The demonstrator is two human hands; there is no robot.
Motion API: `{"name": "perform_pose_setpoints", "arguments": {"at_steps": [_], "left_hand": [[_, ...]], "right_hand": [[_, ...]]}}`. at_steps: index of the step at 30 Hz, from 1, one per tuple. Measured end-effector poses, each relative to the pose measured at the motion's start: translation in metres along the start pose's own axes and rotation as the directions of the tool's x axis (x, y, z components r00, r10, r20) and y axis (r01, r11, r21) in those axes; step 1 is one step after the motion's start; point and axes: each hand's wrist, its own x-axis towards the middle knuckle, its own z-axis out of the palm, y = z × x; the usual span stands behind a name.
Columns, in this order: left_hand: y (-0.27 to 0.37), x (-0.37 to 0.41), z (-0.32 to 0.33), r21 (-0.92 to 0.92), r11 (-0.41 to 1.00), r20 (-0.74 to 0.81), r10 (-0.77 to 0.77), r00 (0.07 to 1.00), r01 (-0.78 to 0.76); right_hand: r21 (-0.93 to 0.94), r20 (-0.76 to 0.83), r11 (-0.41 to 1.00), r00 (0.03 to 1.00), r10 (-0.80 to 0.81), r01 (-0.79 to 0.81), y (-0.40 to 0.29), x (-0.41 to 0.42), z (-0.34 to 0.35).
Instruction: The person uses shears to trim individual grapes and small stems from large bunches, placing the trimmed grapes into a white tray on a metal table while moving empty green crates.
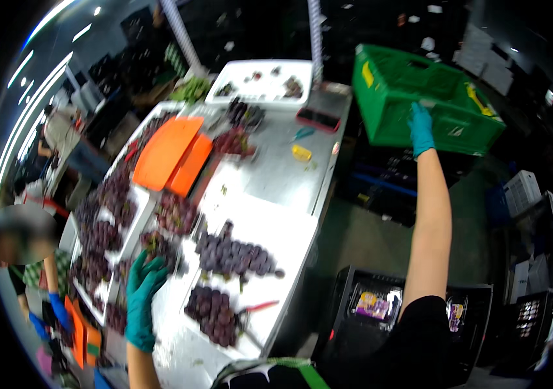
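My right hand [421,129], in a teal glove, reaches out to a green plastic crate [393,119] and holds the near wall by its rim. Over the left part of the table, my left hand [144,296] is gloved too, its fingers spread and nothing in them. Just beyond those fingers sits a clear tray of dark grapes [159,243]. Two grape bunches, one long [237,255] and one short [212,313], lie on a white sheet [276,228]. Red-handled snips [261,306] rest beside the short bunch.
An orange scale [169,153] stands mid-table, near a white bin of scraps [257,97], a phone [317,119] and a yellow object [301,153]. Grapes fill white crates [133,219] at left. Black crates [354,335] with labelled packs stand low right. A co-worker's blue-gloved hand [60,311] is at lower left.
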Motion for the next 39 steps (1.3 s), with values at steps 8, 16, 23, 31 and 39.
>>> {"name": "perform_pose_setpoints", "arguments": {"at_steps": [8, 16, 23, 31, 39], "left_hand": [[-0.100, -0.081, -0.025, -0.167, 0.962, -0.285, -0.257, 0.923, 0.216], [-0.189, -0.107, -0.020, -0.277, 0.926, -0.363, -0.349, 0.864, 0.258], [-0.197, -0.074, -0.001, -0.703, 0.622, 0.099, -0.394, 0.914, 0.345], [-0.159, -0.096, -0.016, -0.568, 0.776, -0.067, -0.375, 0.925, 0.274], [-0.170, -0.122, -0.028, -0.836, 0.455, 0.216, -0.241, 0.946, 0.307]], "right_hand": [[-0.221, 0.877, 0.974, 0.429, 0.217, -0.041, -0.006, -0.391, 0.093], [-0.449, 0.853, 0.863, 0.398, 0.337, 0.231, 0.046, -0.578, 0.117], [-0.558, 0.649, 0.826, 0.579, 0.494, -0.079, 0.064, -0.623, 0.142], [-0.081, 0.713, 0.590, 0.367, 0.597, -0.803, 0.054, -0.619, 0.130], [0.068, 0.800, 0.269, 0.214, 0.561, -0.961, -0.002, -0.654, 0.124]]}}
